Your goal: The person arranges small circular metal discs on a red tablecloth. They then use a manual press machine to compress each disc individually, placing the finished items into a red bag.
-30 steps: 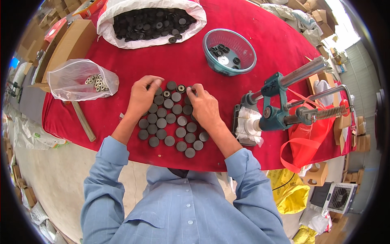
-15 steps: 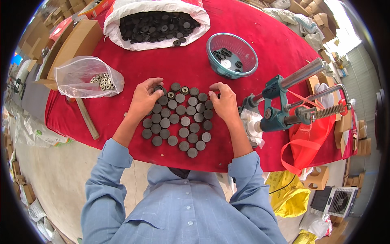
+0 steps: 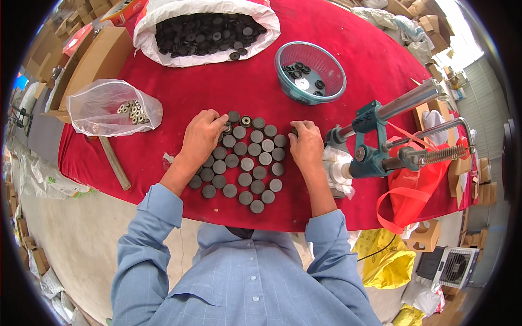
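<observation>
Many flat, round black caps [image 3: 246,164] lie in a loose cluster on the red cloth between my hands. My left hand [image 3: 204,137] is at the cluster's upper left, its fingers closed over a dark cap [image 3: 227,129] that they partly hide. At the upper right edge, my right hand [image 3: 308,145] pinches another black cap [image 3: 295,131], mostly covered by the fingers. One cap near the top, with a metal ring insert [image 3: 246,121], faces up. A teal plastic basket [image 3: 337,96] beyond holds several black caps and a white disc.
Farther off lies an open white sack [image 3: 145,33] of black parts. On the left are a clear bag [image 3: 89,111] of small metal rings, a hammer [image 3: 115,164] and a cardboard box [image 3: 103,60]. A teal hand press [image 3: 361,136] stands close to my right hand, beside a red bag [image 3: 418,187].
My left hand has moved slightly right and down, onto the cluster's upper left caps. My right hand has shifted a little right and down, away from the cluster, still pinching its cap.
</observation>
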A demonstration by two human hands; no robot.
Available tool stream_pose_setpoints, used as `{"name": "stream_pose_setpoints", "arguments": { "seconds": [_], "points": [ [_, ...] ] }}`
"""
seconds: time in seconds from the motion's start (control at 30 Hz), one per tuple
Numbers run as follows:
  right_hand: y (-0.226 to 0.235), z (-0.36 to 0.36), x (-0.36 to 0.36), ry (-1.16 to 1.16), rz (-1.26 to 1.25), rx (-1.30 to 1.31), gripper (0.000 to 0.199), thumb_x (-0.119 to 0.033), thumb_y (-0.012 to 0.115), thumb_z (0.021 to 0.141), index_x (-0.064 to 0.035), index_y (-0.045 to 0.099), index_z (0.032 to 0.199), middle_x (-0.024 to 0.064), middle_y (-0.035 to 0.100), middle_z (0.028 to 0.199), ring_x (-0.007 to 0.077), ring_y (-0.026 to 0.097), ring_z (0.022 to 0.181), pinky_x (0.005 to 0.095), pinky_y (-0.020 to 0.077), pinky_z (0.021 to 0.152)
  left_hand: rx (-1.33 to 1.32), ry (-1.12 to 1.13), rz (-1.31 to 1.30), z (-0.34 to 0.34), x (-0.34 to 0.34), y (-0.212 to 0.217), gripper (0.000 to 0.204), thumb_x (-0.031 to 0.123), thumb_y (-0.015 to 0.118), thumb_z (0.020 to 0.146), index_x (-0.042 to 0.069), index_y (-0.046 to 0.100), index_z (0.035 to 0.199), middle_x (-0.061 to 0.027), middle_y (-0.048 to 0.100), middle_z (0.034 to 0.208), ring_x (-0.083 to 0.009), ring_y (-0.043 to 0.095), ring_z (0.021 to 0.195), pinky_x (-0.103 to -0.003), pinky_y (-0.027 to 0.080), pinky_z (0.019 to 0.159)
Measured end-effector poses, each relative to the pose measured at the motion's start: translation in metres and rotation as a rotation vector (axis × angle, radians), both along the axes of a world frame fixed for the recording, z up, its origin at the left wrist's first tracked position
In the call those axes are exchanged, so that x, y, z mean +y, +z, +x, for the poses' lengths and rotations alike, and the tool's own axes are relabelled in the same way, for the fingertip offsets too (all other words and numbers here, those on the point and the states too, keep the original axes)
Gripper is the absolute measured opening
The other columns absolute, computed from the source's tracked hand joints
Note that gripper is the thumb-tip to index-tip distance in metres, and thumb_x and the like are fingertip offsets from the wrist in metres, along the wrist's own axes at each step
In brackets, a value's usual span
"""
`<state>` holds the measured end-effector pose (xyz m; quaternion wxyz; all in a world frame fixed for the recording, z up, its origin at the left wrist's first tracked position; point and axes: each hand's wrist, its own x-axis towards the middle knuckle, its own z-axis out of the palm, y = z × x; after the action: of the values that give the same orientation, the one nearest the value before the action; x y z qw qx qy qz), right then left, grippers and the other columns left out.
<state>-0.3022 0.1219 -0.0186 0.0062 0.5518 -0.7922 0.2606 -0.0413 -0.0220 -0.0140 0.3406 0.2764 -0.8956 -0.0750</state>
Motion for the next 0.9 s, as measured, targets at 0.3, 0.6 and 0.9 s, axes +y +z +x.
{"name": "stream_pose_setpoints", "arguments": {
  "seconds": [0.3,0.6,0.9],
  "points": [
    [0.008,0.003,0.001,-0.102,0.015,0.014,0.036,-0.019,0.084,0.086,-0.0103,0.073,0.119,0.0126,0.07,0.114,0.0355,0.071,0.092,0.0488,0.0603,0.084,-0.129,-0.103,-0.052,0.005,-0.001,0.004,0.029,0.009,0.08,0.086,0.003,0.075,0.113,-0.01,0.064,0.1,-0.0293,0.063,0.09,-0.044,0.055,0.077],
    [0.035,0.018,-0.02,0.098,-0.109,-0.44,0.03,-0.013,0.082,0.086,-0.0044,0.075,0.114,0.0161,0.072,0.1,0.0322,0.071,0.082,0.0417,0.0584,0.078,-0.062,-0.106,0.085,0.015,0.004,0.0,0.027,0.0,0.074,0.09,0.004,0.076,0.116,-0.0135,0.068,0.114,-0.0304,0.067,0.092,-0.043,0.057,0.08],
    [0.04,0.038,-0.06,0.17,-0.064,-0.753,0.031,-0.003,0.074,0.087,-0.002,0.077,0.118,0.0167,0.079,0.102,0.0237,0.075,0.089,0.0375,0.0588,0.084,-0.23,-0.124,-0.014,0.013,0.014,0.015,0.035,0.004,0.072,0.086,0.003,0.075,0.121,-0.0098,0.071,0.121,-0.0274,0.065,0.107,-0.043,0.053,0.091]
  ]
}}
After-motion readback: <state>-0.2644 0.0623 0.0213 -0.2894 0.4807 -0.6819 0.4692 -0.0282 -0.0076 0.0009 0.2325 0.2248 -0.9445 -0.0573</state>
